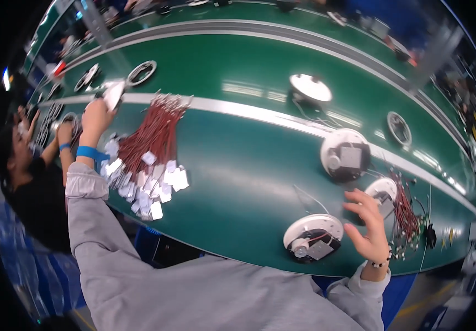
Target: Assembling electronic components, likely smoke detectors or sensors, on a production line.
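At the far left, my left hand (97,117) is closed on the edge of a white round plate (115,95), tilted up over the pale strip on the bench. Below that hand lies a large bundle of red-brown wires (148,135) with white flat tabs (152,185) at the near end. My right hand (368,229) is held with its fingers apart over the right side of the green bench. On its left sits a white round unit (313,238) with a black housing and a silver plate. Just beyond the fingers stands another such unit (382,193), partly hidden by them.
A larger white round unit (346,155) rests on the pale strip. Beyond it are a white disc (311,88) and white rings (142,73) on the green line. A second wire bundle (406,212) lies at right. A co-worker (31,176) is at far left.
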Action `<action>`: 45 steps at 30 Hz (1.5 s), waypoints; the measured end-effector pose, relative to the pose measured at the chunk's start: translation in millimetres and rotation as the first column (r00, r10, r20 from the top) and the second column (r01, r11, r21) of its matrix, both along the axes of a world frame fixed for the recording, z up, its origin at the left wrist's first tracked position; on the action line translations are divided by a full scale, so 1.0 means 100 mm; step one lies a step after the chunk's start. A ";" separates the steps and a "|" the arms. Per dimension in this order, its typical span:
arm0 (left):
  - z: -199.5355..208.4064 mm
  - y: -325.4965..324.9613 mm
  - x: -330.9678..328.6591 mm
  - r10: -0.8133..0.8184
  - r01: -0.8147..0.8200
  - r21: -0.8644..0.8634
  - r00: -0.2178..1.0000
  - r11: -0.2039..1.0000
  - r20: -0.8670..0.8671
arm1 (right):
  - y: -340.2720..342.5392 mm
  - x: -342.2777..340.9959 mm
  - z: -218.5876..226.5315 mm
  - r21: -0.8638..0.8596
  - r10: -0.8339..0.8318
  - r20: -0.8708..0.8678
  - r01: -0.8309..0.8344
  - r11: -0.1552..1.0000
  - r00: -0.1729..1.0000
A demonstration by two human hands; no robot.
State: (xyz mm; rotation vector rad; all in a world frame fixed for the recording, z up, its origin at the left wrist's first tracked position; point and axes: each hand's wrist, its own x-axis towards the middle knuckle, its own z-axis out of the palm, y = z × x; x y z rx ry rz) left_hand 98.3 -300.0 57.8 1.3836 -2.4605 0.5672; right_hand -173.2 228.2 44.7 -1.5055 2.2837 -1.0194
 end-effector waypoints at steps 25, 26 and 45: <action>-1.14 1.70 -3.61 -0.773 0.801 0.063 0.593 0.596 -0.224 | 0.46 0.46 -0.26 -0.154 -0.135 0.099 0.149 0.977 0.986; -1.08 1.77 -3.57 -0.778 0.806 0.068 0.587 0.588 -0.224 | 0.50 0.45 -0.27 -0.151 -0.145 0.102 0.159 0.976 0.984; -0.87 2.86 -1.43 0.378 0.947 0.321 0.297 0.000 -0.877 | -1.46 0.27 -0.29 -0.217 0.381 -0.342 -0.467 0.857 0.859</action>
